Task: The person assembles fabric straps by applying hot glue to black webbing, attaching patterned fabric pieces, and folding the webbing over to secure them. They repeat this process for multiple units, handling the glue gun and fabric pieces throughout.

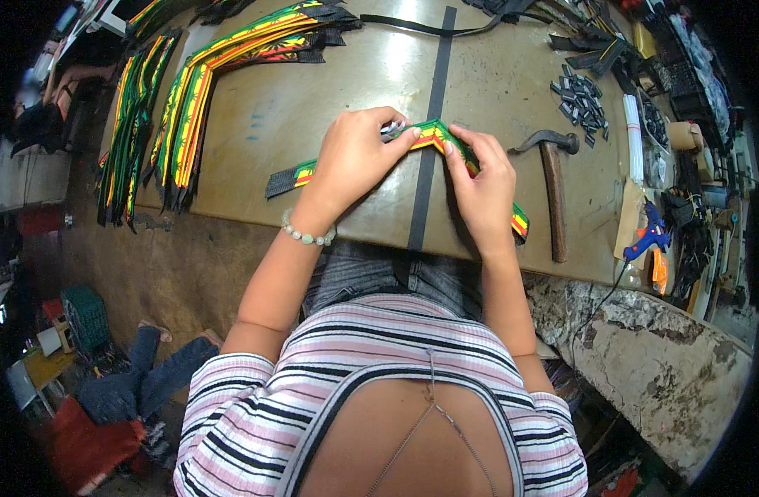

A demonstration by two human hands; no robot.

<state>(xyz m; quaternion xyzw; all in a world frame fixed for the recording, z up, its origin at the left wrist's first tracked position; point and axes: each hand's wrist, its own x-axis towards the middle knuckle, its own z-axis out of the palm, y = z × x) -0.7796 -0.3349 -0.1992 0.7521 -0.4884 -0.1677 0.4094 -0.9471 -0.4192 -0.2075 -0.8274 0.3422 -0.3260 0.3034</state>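
— What have the hands got?

— The left hand [355,157] is closed on a woven strap striped green, yellow and red with black edges [436,132], pinching it by a small shiny metal piece [392,128] at the fingertips. The right hand [483,186] grips the same strap just beside it, thumb pressing on top. The strap peaks between the two hands, and its ends trail down onto the brown worktop [313,108] on either side.

— So which step is this?

— I'd judge the metal piece is being fitted or threaded onto the strap. Next calls for a firm pinch while the webbing is fed through squarely.

— And around them?

— A wooden-handled hammer [552,190] lies just right, small black clips [582,99] beyond it, a blue glue gun [649,240] at the edge, and finished striped straps piled [189,108] to the far left.
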